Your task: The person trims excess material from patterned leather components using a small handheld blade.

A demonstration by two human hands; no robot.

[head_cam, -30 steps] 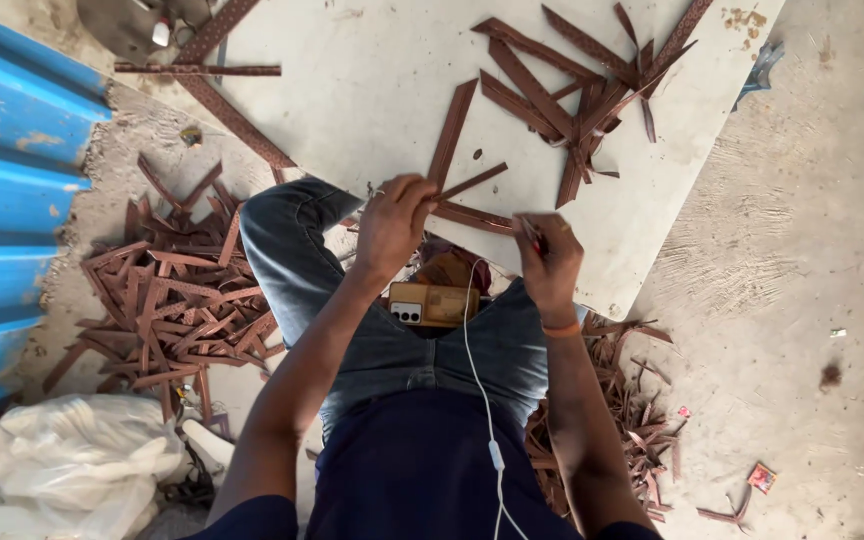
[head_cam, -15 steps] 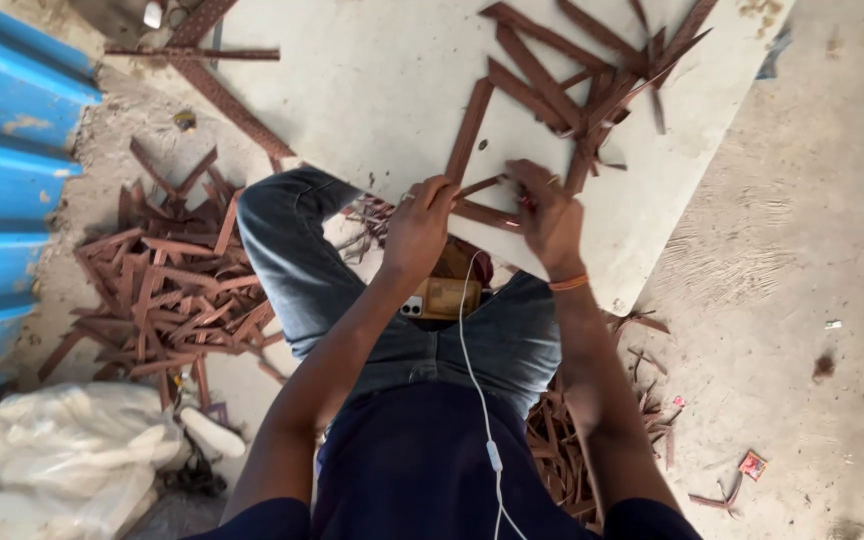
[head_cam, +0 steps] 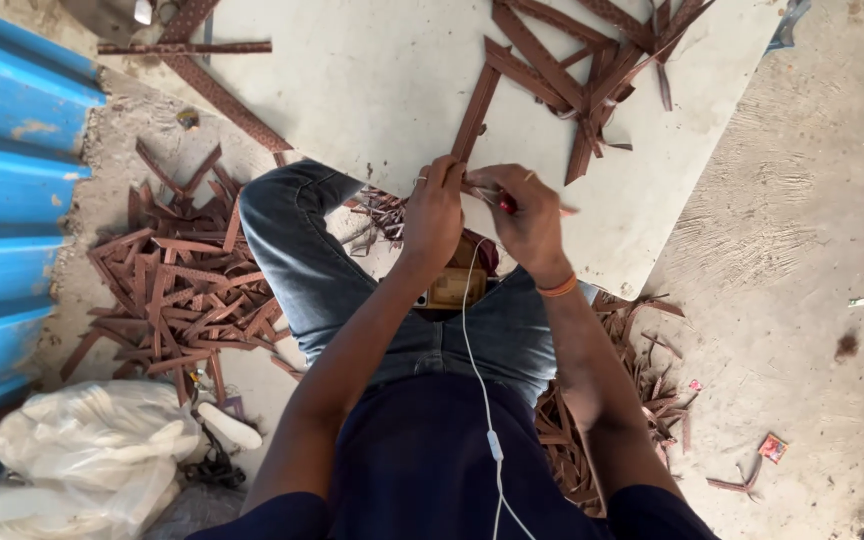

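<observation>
Right now the person is sitting over a pale board [head_cam: 372, 90], working on a long reddish-brown strip [head_cam: 474, 112] that is running up from the hands toward one o'clock. The left hand [head_cam: 434, 212] is closing its fingers around the strip's lower end, pinching it flat. The right hand [head_cam: 524, 218], just beside it at three o'clock, is gripping a small red-handled tool [head_cam: 505, 203] against that same end; whether it is a blade, I cannot tell. The strip is looking thin, light and flexible, like leather or rubber, so it would probably bend rather than snap, and taking it near the worked end seems the steadiest hold. More strips [head_cam: 592, 70] are lying crossed on the board at one o'clock, and a heap of offcuts [head_cam: 182, 290] is sitting on the ground at nine o'clock. A white earphone cable [head_cam: 477, 390] is hanging down the torso.
</observation>
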